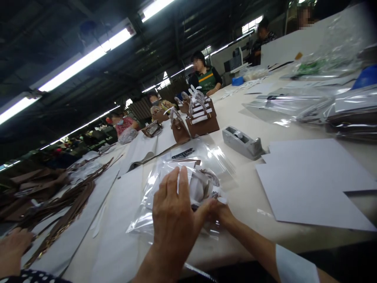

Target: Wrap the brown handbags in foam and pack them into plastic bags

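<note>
My left hand (173, 208) lies with its fingers stretched out on a clear plastic bag (144, 208), its thumb pointing right. Inside the bag are white paper and part of a brown item with a wrapped handle (210, 177). At the bag's right side, my right hand (220, 212) touches the plastic by the handle. Its fingers are mostly hidden behind my left thumb and the wrapping, so their grip cannot be made out. Just beyond the bag, a dark coiled item (182, 153) lies under clear plastic.
A tape dispenser (243, 143) and white sheets (309, 184) lie to the right. Brown handbags (203, 118) stand ahead. Brown straps (73, 200) lie left, near another person's hand (14, 243). Plastic-wrapped goods (350, 114) are at far right; several people are beyond.
</note>
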The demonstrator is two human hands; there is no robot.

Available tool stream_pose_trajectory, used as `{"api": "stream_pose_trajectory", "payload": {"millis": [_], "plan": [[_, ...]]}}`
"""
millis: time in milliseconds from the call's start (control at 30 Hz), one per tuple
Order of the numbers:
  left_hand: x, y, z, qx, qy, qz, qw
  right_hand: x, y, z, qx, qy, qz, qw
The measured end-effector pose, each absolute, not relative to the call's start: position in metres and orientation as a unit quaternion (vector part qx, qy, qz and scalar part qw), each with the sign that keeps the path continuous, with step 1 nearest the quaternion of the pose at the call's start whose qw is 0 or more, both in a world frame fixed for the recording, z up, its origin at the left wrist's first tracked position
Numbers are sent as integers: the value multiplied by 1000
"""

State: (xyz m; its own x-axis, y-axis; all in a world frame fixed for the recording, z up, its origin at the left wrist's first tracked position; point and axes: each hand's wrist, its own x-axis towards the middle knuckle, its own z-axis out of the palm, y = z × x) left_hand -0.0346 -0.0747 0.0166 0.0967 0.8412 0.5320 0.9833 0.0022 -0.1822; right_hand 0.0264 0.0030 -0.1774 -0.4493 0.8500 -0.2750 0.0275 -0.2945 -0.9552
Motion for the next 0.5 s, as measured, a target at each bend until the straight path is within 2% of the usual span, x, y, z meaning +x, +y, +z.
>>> {"api": "stream_pose_trajectory", "payload": {"millis": [167,400,500], "plan": [[-69,-28,9,-637,-747,42,183,23,3,-181,-453,-482,680,315],[-60,-21,12,-697,-700,3,157,12,15,-176,-452,-493,649,362],[-63,-22,11,-677,-709,-30,195,10,18,-174,-436,-510,649,358]]}}
